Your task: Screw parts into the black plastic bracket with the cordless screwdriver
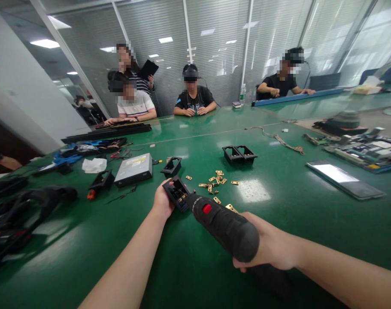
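Observation:
My left hand (pixel 163 201) is closed round the left side of a black plastic frame (pixel 175 189), which is tilted and has brass-coloured parts inside. In my right hand (pixel 269 240) is a black cordless drill (pixel 224 225) with a red switch. Its front end points at the frame's right side; whether the bit touches it is hidden. Beyond the drill lie several small brass plates (pixel 219 173) with holes, scattered on the green table (pixel 195 266). Another black frame (pixel 171 166) stands just behind the one I hold. Two more joined frames (pixel 239 153) sit farther back to the right.
At left are a silver disc drive (pixel 134 168), a black frame (pixel 101 182), white tissue (pixel 94 165) and dark straps (pixel 28 214). A phone-like slab (pixel 345 179) and circuit boards (pixel 372 148) lie right. Several people sit or stand across the table.

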The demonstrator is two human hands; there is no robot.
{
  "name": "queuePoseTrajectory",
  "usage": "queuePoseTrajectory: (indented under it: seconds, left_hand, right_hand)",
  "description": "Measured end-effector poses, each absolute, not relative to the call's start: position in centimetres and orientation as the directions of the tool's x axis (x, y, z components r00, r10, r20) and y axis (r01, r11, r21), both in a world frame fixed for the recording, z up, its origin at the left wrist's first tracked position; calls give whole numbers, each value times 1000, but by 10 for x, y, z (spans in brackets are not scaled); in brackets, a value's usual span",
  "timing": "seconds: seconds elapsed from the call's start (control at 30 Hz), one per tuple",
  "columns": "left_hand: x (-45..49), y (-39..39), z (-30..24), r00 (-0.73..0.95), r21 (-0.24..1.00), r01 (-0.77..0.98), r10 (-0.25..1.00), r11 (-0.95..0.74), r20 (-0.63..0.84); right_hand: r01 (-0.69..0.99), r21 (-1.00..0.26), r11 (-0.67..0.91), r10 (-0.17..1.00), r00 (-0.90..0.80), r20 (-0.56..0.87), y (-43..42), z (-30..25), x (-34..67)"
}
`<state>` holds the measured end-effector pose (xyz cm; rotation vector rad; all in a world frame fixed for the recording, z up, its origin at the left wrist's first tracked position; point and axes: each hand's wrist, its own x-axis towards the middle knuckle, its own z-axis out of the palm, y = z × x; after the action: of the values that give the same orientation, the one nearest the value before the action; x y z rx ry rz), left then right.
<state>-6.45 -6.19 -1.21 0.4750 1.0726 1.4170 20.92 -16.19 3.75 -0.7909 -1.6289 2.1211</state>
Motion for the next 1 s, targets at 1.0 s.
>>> queuePoseTrajectory:
  seconds: [1.0]
  left_hand:
    - [-58, -66, -4, -242, 816, -565, 919, 126, -310]
  right_hand:
    - [26, -962, -270, 574, -798, -183, -161, 32, 210]
